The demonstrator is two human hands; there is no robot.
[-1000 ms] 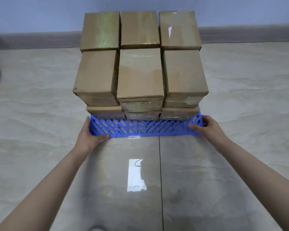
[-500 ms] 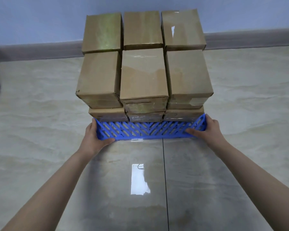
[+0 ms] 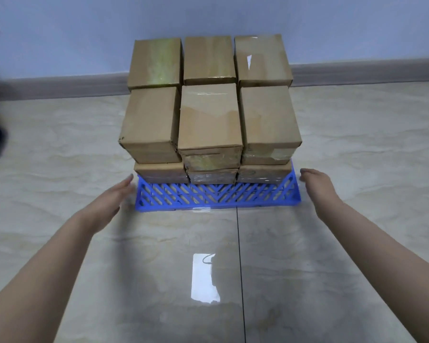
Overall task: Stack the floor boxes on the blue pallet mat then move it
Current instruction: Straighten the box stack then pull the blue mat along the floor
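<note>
Spreading out under everything, the pale tiled floor (image 3: 344, 149) gives the mat a smooth, glossy surface to slide over, which I judge suits the moving half of the task. A grey skirting board (image 3: 362, 73) runs beyond the mat's far side.

On top of the mat the cardboard boxes (image 3: 209, 115) sit three across and two deep, in at least two layers (the rear lower ones are hidden). They are packed edge to edge so that they brace one another. None lies on the floor around the mat, so the stacking looks done. They are set toward the mat's far side, leaving a bare strip of lattice along its near edge, a sensible place to take hold.

The blue mat (image 3: 216, 197) lies flat on the floor. The left hand (image 3: 109, 201) hovers just beside the mat's near left corner, fingers straight, clear of the plastic and holding nothing. The right hand (image 3: 317, 186) hangs just beside the mat's near right corner, fingers loosely bent, also holding nothing. So the mat lies between the two hands, gripped by neither.
</note>
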